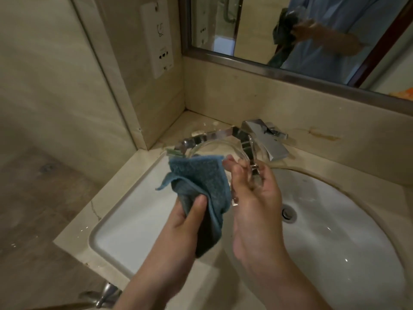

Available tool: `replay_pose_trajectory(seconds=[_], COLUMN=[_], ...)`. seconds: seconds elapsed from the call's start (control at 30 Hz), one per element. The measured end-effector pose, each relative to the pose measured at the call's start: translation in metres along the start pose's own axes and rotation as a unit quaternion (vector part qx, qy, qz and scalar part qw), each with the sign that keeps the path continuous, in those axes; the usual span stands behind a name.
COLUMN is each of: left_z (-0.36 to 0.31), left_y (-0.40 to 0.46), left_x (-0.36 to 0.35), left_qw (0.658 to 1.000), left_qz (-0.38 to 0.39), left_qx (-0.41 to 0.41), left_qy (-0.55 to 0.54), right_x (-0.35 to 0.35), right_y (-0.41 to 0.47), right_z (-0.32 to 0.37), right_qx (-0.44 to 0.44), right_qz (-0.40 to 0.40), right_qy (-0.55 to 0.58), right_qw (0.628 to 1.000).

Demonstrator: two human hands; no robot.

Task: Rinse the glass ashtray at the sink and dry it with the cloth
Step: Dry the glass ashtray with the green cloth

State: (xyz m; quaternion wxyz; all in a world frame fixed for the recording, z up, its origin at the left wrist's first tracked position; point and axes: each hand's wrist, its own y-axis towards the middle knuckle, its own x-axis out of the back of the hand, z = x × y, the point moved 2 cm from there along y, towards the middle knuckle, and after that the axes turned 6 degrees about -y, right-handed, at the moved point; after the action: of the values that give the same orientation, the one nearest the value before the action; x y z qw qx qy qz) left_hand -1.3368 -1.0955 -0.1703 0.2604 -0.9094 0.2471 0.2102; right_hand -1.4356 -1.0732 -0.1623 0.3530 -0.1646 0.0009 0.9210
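A clear, square-edged glass ashtray (214,151) is held up on its edge above the beige marble counter (324,171), just left of the white oval sink basin (335,220) and in front of the angular chrome tap (266,139). It is gripped by the right hand (254,198), whose fingers (237,171) are curled around its right rim with the thumb on the near side. A blue-grey terry cloth (201,184) is pressed against the left part of the glass and is pinched in the left hand (187,218), thumb on top and the other fingers hidden beneath the fabric; its lower end hangs loose between the wrists. A white rectangular tray (134,211) is seen on the counter below the cloth. In the framed wall mirror (290,30) both hands and the cloth are reflected
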Motion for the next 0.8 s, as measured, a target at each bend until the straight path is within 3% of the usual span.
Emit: replay_pose_trajectory(seconds=[0.1, 0.33, 0.43, 0.53, 0.7, 0.8], left_z=[0.019, -0.001, -0.013, -0.032, -0.038, -0.024], left_y=[-0.007, -0.006, -0.004, 0.001, 0.006, 0.004], left_x=[-0.012, -0.009, -0.001, 0.014, 0.009, 0.005], left_qw=[0.998, 0.985, 0.988, 0.991, 0.994, 0.999], left_qz=[-0.007, 0.023, -0.022, -0.086, -0.025, 0.017], left_qx=[0.040, -0.009, -0.036, -0.083, -0.091, -0.039], left_qy=[-0.051, -0.169, -0.150, -0.061, 0.053, 0.001], right_x=[-0.011, -0.013, -0.002, 0.005, 0.005, 0.006], right_y=[-0.003, -0.003, -0.003, -0.010, -0.012, -0.006], right_z=[0.000, 0.002, -0.002, -0.007, -0.011, -0.004], right_qx=[0.013, 0.009, -0.041, -0.073, -0.089, -0.079], right_qz=[-0.011, 0.004, 0.006, 0.016, 0.020, 0.012], right_qy=[0.023, -0.032, -0.049, -0.084, -0.057, -0.037], right_qw=[1.000, 0.999, 0.998, 0.994, 0.994, 0.996])
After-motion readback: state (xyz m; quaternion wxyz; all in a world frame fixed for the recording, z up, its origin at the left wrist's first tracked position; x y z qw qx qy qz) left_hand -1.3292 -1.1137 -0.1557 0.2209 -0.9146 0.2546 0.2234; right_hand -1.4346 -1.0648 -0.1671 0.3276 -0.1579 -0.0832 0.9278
